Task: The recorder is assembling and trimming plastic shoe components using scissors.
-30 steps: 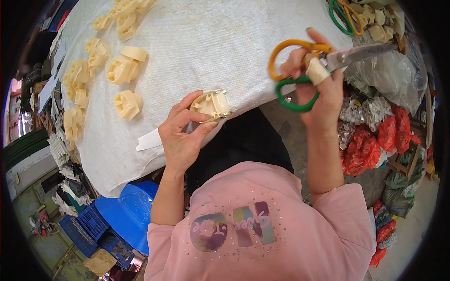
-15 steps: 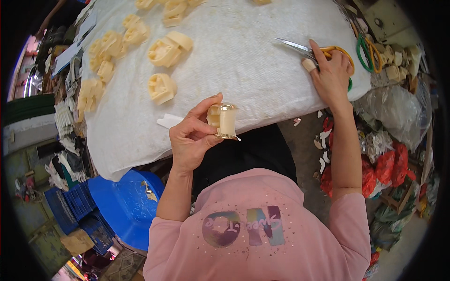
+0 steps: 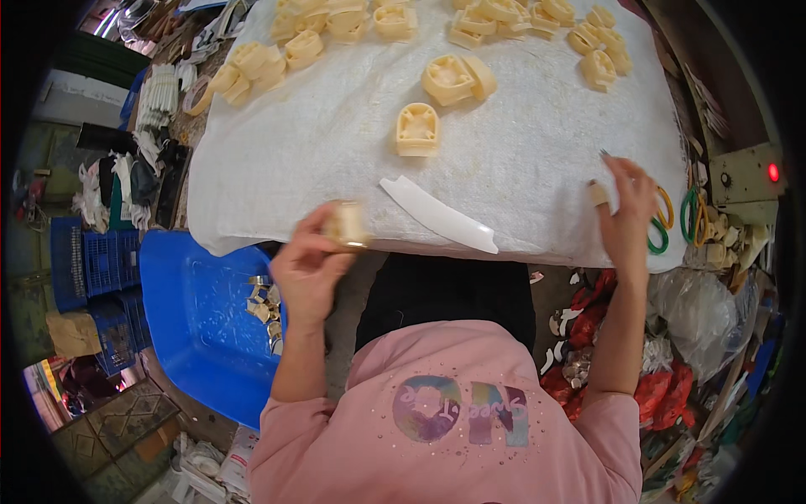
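My left hand [image 3: 306, 273] is closed on a cream plastic piece with shiny gold edges [image 3: 348, 225], held over the table's front edge and blurred by motion. At the right side of the table, my right hand [image 3: 630, 206] has its thumb and fingers apart, with a wrap on the thumb. Beneath it lie scissors [image 3: 665, 207] with orange and green handle loops, their blades largely hidden by the hand. A curved white strip [image 3: 438, 215] rests on the cloth between the hands. Beyond it, a single cream plastic piece [image 3: 417, 131] stands near a pair of similar pieces [image 3: 457, 80].
White cloth [image 3: 537, 160] covers the table, with several piles of cream pieces [image 3: 336, 18] along its far side. A blue tub [image 3: 197, 319] at lower left holds several gold-edged pieces [image 3: 267, 309]. Red bags [image 3: 663, 399] and clear plastic [image 3: 701, 315] are at the right.
The view has shifted left and down. My left hand has moved left with the cream piece. My right hand's fingers have lifted and spread over the scissors. The white strip now shows fully.
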Demonstrator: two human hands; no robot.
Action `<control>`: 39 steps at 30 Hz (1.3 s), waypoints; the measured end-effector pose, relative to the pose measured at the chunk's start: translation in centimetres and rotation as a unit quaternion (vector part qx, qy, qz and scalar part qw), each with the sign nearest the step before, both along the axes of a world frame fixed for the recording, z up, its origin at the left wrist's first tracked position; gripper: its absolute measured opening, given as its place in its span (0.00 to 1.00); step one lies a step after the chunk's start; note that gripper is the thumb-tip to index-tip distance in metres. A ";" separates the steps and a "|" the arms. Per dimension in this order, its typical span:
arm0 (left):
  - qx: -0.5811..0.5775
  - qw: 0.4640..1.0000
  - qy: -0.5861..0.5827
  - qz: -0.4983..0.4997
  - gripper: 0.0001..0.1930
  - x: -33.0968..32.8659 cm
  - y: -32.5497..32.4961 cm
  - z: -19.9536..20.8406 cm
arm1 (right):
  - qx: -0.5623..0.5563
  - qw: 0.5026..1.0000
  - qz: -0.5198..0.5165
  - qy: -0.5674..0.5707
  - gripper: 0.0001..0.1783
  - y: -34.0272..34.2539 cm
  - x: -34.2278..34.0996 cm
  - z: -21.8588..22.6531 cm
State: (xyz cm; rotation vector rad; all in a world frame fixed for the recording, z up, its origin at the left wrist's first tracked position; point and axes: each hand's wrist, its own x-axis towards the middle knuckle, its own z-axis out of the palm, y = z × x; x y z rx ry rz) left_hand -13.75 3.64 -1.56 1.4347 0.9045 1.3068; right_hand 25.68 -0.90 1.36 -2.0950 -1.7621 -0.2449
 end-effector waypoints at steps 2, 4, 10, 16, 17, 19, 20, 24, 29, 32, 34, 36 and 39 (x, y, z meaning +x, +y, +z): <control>-0.003 0.978 0.007 0.210 0.14 -3.4 -0.8 -0.8 | 0.006 0.991 0.112 0.070 0.24 0.8 -4.5 -0.2; -0.007 0.922 0.135 0.363 0.18 -8.6 -1.7 -3.1 | -0.005 0.980 0.181 0.085 0.22 1.0 -8.4 -0.3; -0.192 0.774 0.402 0.450 0.20 -20.1 -5.7 -10.6 | -0.042 0.948 0.296 0.110 0.21 1.5 -15.0 -0.7; -0.029 0.775 0.398 0.490 0.19 -13.4 -3.2 -7.0 | -0.062 0.946 0.300 0.102 0.15 2.4 -16.1 -2.4; -0.030 0.775 0.398 0.490 0.19 -11.4 -2.6 -5.8 | -0.063 0.946 0.301 0.101 0.15 2.5 -16.1 -2.3; -0.010 0.889 0.272 0.368 0.14 -6.9 -1.6 -2.8 | -0.097 0.944 0.300 0.098 0.12 2.7 -15.9 -1.6; 0.065 0.906 0.295 0.298 0.09 -4.7 -1.2 -1.5 | -0.097 0.945 0.296 0.095 0.12 2.9 -15.5 -1.7; -0.063 0.978 0.200 0.001 0.07 2.3 -1.0 1.7 | -0.014 0.946 0.286 0.153 0.13 3.2 -14.2 -1.2; -0.213 0.951 0.009 -0.226 0.23 7.1 -1.1 1.4 | 0.090 0.906 0.400 0.108 0.20 2.9 -15.2 1.2; -0.319 0.935 -0.126 -0.091 0.23 8.2 -0.2 1.6 | 0.030 0.874 0.403 0.269 0.21 4.4 -14.2 0.9; -0.267 0.944 -0.186 -0.058 0.22 7.0 0.8 1.4 | 0.008 0.882 0.359 0.307 0.24 6.0 -13.0 0.1; -0.206 0.956 -0.199 -0.070 0.23 6.2 1.9 0.8 | 0.065 0.918 0.301 0.250 0.29 8.0 -13.8 -0.3; -0.163 0.958 -0.236 0.019 0.25 6.7 4.3 0.4 | 0.048 0.937 0.307 0.158 0.33 10.2 -14.9 -2.3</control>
